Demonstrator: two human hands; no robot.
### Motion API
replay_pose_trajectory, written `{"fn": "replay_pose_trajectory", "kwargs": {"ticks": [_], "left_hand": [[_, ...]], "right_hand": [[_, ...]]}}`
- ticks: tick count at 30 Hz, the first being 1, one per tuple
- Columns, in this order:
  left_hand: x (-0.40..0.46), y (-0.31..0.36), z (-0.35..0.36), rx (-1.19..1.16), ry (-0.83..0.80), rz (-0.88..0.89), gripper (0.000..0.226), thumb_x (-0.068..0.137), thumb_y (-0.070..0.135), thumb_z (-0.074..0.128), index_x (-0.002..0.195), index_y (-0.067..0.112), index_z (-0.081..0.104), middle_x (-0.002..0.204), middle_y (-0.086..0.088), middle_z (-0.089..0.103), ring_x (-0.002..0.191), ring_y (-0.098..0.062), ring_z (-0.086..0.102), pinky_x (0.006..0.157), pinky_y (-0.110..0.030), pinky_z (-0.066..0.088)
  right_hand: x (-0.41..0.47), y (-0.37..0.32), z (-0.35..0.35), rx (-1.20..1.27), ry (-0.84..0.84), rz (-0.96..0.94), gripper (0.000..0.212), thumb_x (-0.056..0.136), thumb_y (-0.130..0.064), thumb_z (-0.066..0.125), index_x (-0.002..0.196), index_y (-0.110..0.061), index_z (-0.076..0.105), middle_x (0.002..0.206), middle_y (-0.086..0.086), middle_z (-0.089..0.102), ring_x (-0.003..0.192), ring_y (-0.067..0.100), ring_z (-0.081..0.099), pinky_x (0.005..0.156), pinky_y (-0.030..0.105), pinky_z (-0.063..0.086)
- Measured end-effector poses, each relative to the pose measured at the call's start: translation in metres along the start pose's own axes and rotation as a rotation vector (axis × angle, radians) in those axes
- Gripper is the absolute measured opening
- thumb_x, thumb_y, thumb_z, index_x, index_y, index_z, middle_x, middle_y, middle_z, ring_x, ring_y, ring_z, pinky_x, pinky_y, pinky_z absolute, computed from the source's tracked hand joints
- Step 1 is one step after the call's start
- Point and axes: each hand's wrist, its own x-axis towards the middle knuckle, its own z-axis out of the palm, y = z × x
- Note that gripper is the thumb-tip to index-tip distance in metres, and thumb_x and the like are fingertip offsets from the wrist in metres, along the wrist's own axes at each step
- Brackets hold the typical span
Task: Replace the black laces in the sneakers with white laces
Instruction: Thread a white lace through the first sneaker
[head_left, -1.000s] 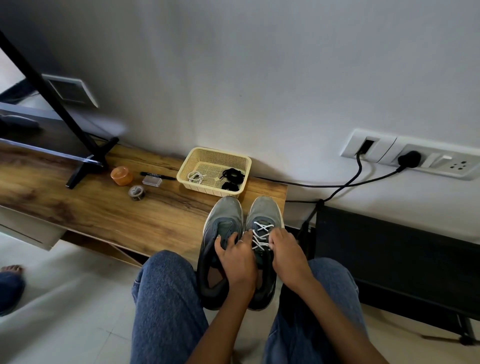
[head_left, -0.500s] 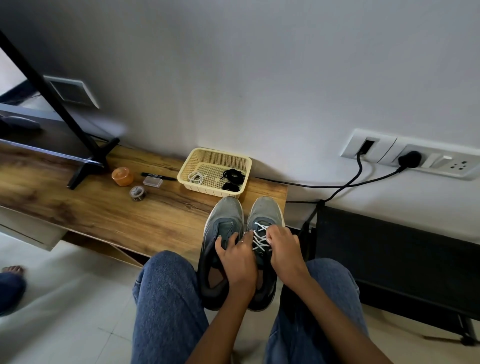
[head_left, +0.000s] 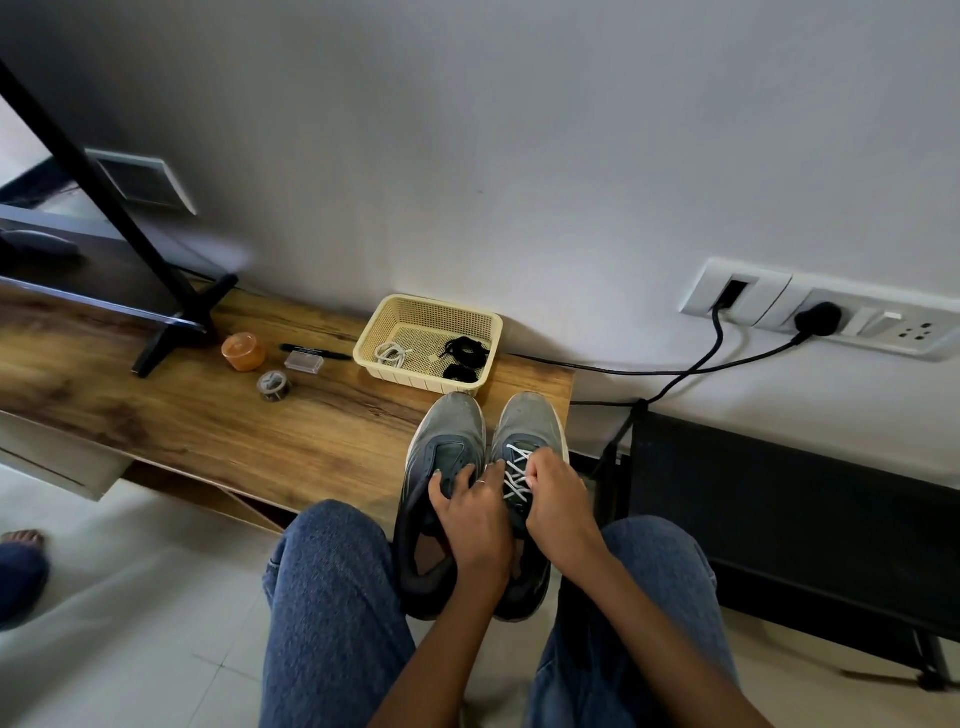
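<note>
working the white lace (head_left: 517, 475) on the right sneaker (head_left: 524, 467): right hand (head_left: 558, 499) curls over the crisscrosses, fingertips seeming to pinch a strand near the upper rows. left hand (head_left: 475, 514) rests across both shoes, thumb hooked on the left sneaker (head_left: 447, 452), fingers curled against the right one's inner edge to steady it. both sneakers sit side by side, toes on the wooden shelf (head_left: 234, 415), heels between the knees.

judgement: right shoe nearly laced; left shoe shows no lace at all. best done by snugging each crossing row by row from the toe upward, keeping the two ends even, left hand bracing so the shoe doesn't twist.

around: cream basket (head_left: 483, 322) just beyond the toes, against the wall, holding a coiled white lace (head_left: 390, 354) and the black laces (head_left: 465, 353). further left, well apart: orange tub (head_left: 243, 352), small clear box (head_left: 304, 360), pen (head_left: 317, 351), tape roll (head_left: 274, 385), black stand leg (head_left: 171, 332). power cable (head_left: 675, 371) runs along the wall to the socket.

in the way: little. basket is close to the toes and could get nudged; the right hand hides the lace ends.
</note>
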Motion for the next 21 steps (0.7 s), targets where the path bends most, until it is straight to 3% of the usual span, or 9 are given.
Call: {"fn": "replay_pose_trajectory", "kwargs": {"ticks": [4,7,10,13,17,21], "left_hand": [[0.002,0.000,0.000,-0.009,-0.014,-0.008,0.051,0.046,0.005,0.090,0.093,0.018,0.075,0.061,0.001,0.069,0.088,-0.022,0.071,0.096,-0.048,0.024],[0.002,-0.002,0.001,-0.050,-0.043,-0.002,0.053,0.048,0.008,0.090,0.097,0.020,0.074,0.066,0.002,0.071,0.093,-0.022,0.069,0.099,-0.048,0.020],[0.000,-0.009,-0.006,-0.195,-0.103,0.018,0.048,0.071,0.021,0.073,0.119,0.022,0.067,0.100,-0.001,0.072,0.116,-0.019,0.059,0.109,-0.042,0.005],[0.005,-0.014,-0.022,-0.323,-0.222,-0.010,0.051,0.085,0.036,0.040,0.134,0.032,0.055,0.126,0.006,0.062,0.126,-0.006,0.046,0.113,-0.034,-0.006],[0.026,-0.021,-0.033,-0.338,-0.255,0.051,0.032,0.100,0.024,0.038,0.118,0.037,0.062,0.111,0.014,0.068,0.108,-0.002,0.058,0.108,-0.028,0.003],[0.050,-0.031,-0.039,-0.363,-0.387,0.194,0.018,0.093,0.022,0.060,0.103,0.029,0.072,0.100,0.009,0.073,0.094,-0.009,0.065,0.098,-0.024,0.035]], "right_hand": [[0.001,0.007,0.006,0.084,0.049,-0.009,0.020,0.083,0.006,0.049,0.078,-0.013,0.045,0.076,-0.001,0.049,0.072,0.019,0.046,0.065,0.035,0.041],[-0.001,0.013,0.002,0.243,0.197,0.034,0.014,0.091,-0.004,0.052,0.083,-0.015,0.052,0.081,-0.006,0.052,0.078,0.010,0.050,0.069,0.025,0.042],[-0.006,0.018,-0.004,0.356,0.244,0.108,0.014,0.088,-0.004,0.056,0.091,-0.017,0.053,0.089,-0.007,0.049,0.081,0.006,0.050,0.073,0.021,0.041],[-0.013,0.023,0.003,0.335,0.118,0.128,0.024,0.081,-0.007,0.065,0.101,-0.017,0.054,0.099,-0.005,0.048,0.091,0.013,0.052,0.083,0.027,0.046],[-0.017,0.026,0.017,0.264,0.010,0.147,0.041,0.078,-0.017,0.069,0.115,-0.014,0.051,0.112,0.001,0.048,0.104,0.016,0.048,0.089,0.032,0.044],[-0.018,0.025,0.023,0.189,0.037,0.163,0.037,0.081,-0.022,0.065,0.114,-0.016,0.050,0.113,0.002,0.050,0.105,0.018,0.049,0.083,0.032,0.046]]}}
